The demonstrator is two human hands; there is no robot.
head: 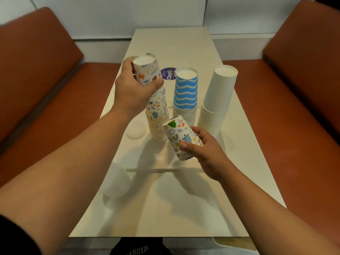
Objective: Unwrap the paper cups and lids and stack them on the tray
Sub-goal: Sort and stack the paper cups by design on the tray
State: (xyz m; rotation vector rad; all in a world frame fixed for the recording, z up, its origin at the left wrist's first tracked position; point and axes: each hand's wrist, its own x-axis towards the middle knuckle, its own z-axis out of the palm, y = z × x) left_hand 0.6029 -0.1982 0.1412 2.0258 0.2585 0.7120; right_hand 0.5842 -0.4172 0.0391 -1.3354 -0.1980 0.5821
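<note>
The left hand (132, 89) grips the top cup (146, 70) of a doodle-printed stack (158, 118) mid-table. The right hand (204, 150) has fingers clamped round a small doodle-cup bundle (181, 137), tilted, nearer the front edge of the table (248, 162)

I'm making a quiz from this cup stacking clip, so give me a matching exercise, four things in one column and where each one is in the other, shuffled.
Things:
1. blue chevron cup stack
2. plain white cup stack
3. small doodle-print cup stack
4. top doodle-print cup

Places:
A. gripped in the left hand
B. standing furthest right on the table
C. held tilted in the right hand
D. standing in the middle of the three stacks

Pairs: 1-D, 2-B, 3-C, 4-A
</note>
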